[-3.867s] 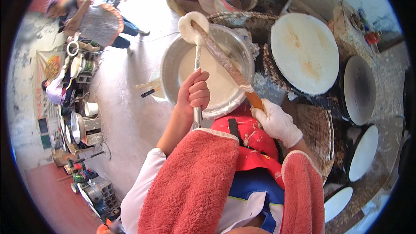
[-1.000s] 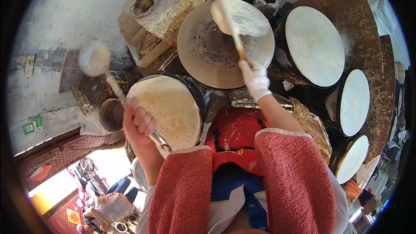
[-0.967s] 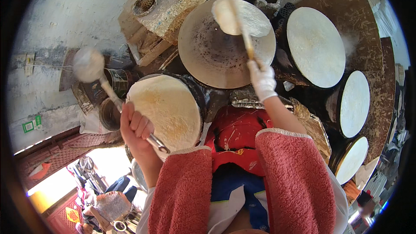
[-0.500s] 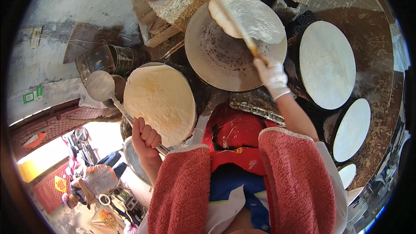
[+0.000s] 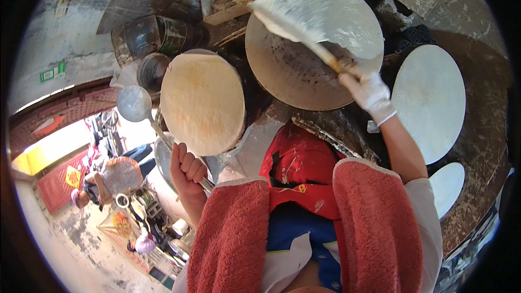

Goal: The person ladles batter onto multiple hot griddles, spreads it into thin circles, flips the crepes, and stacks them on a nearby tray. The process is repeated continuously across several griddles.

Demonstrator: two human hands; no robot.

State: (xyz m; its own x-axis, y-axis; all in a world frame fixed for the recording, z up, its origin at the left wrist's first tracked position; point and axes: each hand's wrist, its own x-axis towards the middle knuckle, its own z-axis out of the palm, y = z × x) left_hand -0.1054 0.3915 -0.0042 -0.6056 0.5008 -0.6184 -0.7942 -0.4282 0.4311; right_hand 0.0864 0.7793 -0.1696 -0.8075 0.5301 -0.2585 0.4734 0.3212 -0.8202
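My right hand (image 5: pixel 368 92), in a white glove, grips the wooden handle of a long flat spreader (image 5: pixel 329 59). Its blade lies over the far part of a large round griddle (image 5: pixel 312 95), along a thick ridge of pale batter. Behind that ridge a thin white layer of batter (image 5: pixel 331 8) covers the griddle's far and right side; the near left surface shows brown and bare. My bare left hand (image 5: pixel 188 171) is closed round the handle of a ladle (image 5: pixel 134 103), whose round bowl is raised to the left, beside a second griddle with a pale yellowish flatbread (image 5: pixel 203 103).
To the right stand another griddle topped with a white round (image 5: pixel 431 103) and a smaller-looking one (image 5: pixel 448 187). Dark metal buckets (image 5: pixel 145 38) sit at the far left. A red cloth bag (image 5: pixel 298 157) hangs at my front. People sit beyond a doorway, lower left.
The spreader has swung leftward over the griddle, pushing the batter ridge with it. My left hand still holds the ladle up. The whole view has shifted somewhat.
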